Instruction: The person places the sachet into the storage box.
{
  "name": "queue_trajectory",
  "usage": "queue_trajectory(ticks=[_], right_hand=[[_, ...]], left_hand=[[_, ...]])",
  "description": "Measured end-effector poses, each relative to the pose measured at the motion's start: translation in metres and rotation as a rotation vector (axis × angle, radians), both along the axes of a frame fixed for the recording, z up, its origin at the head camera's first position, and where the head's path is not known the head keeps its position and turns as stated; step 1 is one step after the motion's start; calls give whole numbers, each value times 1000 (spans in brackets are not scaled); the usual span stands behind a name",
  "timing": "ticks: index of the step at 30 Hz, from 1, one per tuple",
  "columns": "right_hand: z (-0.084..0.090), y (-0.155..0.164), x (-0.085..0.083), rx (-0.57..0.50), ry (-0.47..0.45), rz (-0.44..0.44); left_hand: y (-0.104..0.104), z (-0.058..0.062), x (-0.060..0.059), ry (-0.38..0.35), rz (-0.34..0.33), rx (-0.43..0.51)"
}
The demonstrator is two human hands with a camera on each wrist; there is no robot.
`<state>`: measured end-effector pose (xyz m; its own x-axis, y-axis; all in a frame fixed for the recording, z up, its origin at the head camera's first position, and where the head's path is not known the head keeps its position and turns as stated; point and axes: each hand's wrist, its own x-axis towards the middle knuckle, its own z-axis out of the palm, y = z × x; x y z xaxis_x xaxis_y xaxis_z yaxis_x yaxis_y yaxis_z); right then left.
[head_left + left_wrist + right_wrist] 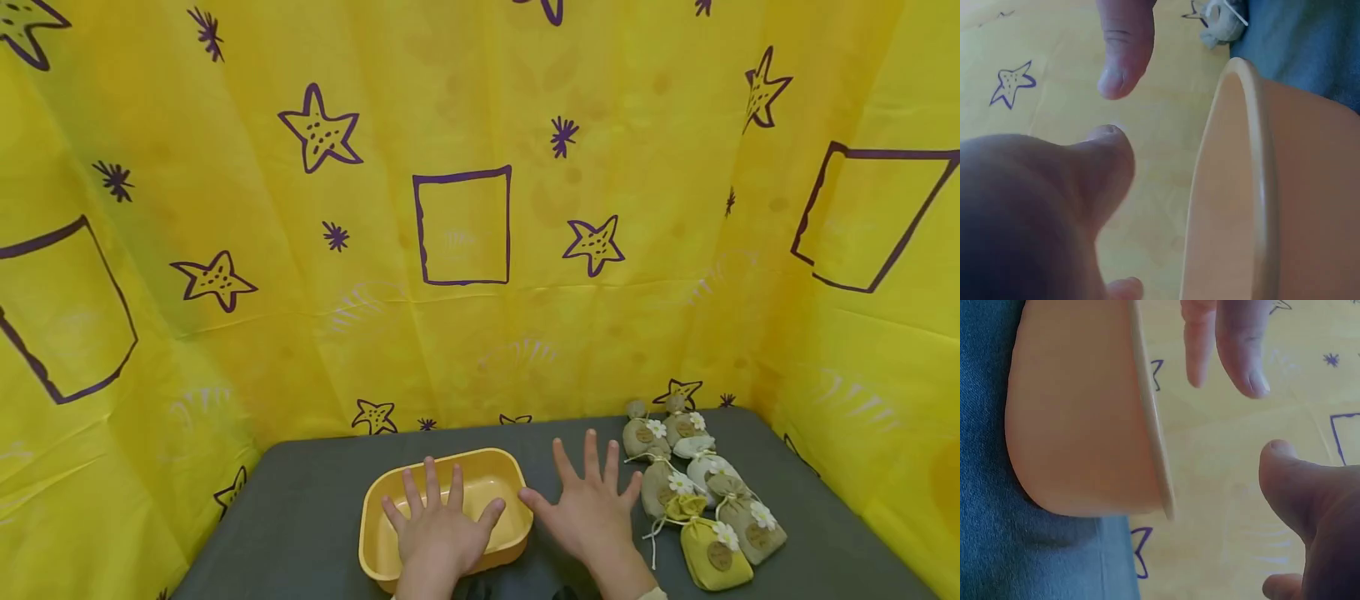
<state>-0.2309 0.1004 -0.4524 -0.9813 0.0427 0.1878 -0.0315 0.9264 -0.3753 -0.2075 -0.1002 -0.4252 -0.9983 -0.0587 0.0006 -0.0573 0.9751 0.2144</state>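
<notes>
Left hand (pixel 438 529) spread flat with straight fingers, holding nothing, hovering over the yellow tub (pixel 382 508) that sits on the grey table (pixel 300 517), near its front edge. Right hand (pixel 592 508) likewise wide and flat, gripping nothing, just right of the tub, thumb near its rim. Heap of small cloth bags (pixel 701 500) with daisy trims lying just beside the right hand, toward the right rear corner. Yellow curtain (pixel 465 225) with purple stars behind

table (pixel 315 500): grey cloth | yellow tub (pixel 480 475) | sachets (pixel 701 492) (clustered right)
</notes>
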Motion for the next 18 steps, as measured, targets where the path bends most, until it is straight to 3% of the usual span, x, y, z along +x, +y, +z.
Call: queue_trajectory(ticks=[4, 8, 11, 14, 18], right_hand=[[1, 17, -2, -27, -38, 42], [8, 58, 0, -79, -30, 105], [16, 102, 5, -166, 15, 167], [23, 150, 11, -313, 15, 274], [24, 210, 21, -504, -116, 378]], left_hand=[[-16, -2, -1, 51, -62, 146], [-60, 3, 2, 74, -159, 305], [-104, 6, 3, 11, -191, 398], [-144, 1, 3, -85, -224, 533], [-177, -17, 1, -212, -279, 781]])
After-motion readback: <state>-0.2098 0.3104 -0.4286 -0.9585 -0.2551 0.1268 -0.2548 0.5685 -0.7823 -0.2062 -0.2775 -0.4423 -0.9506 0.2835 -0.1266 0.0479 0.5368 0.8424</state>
